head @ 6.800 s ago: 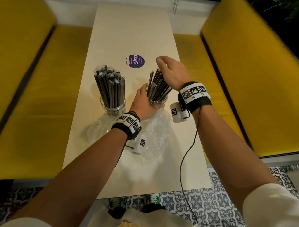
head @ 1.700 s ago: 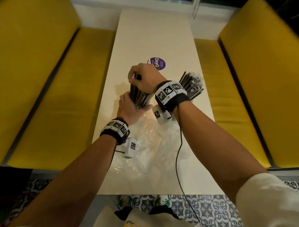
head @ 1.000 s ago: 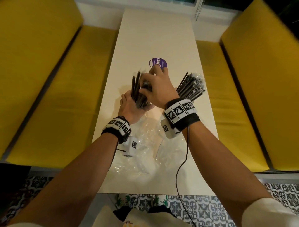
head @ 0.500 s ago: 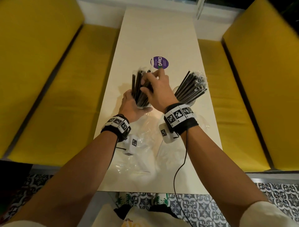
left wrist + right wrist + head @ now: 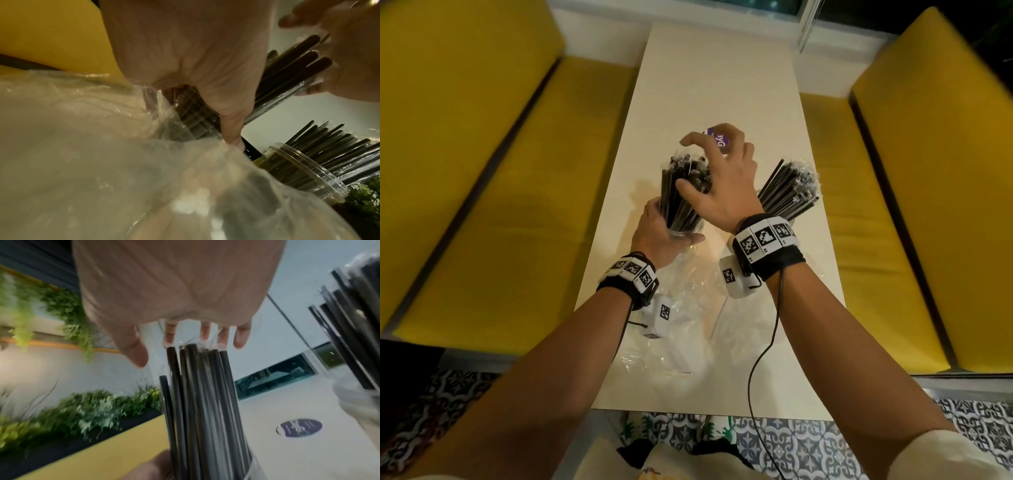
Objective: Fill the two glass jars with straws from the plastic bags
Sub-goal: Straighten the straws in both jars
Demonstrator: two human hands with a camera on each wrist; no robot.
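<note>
Left hand: our left hand (image 5: 654,230) wraps round the base of the left glass jar (image 5: 686,229), fingers and thumb curled about its wall; in the left wrist view the thumb presses down at the jar's foot.
Left glass jar: it stands on the bench (image 5: 717,82), on the near side of the purple sticker (image 5: 719,139), packed with black straws (image 5: 681,192) that rise upright, slightly fanned.
Right hand: our right hand (image 5: 722,181) hovers over the straw tops with fingers spread and lightly bent, holding nothing; in the right wrist view the fingertips (image 5: 240,339) sit just above the straw ends, and we cannot tell whether they touch.
Right glass jar: the second jar (image 5: 304,172) stands to the right of the sticker and nearer us, mostly hidden by our right wrist in the head view; its black straws (image 5: 789,190) lean right, with clear film over the tips.
Plastic bags: the crumpled clear bags (image 5: 681,308) lie on the bench nearer us than the sticker, under our wrists and touching the left jar's foot.
Seats: yellow cushions (image 5: 493,192) flank the bench.
</note>
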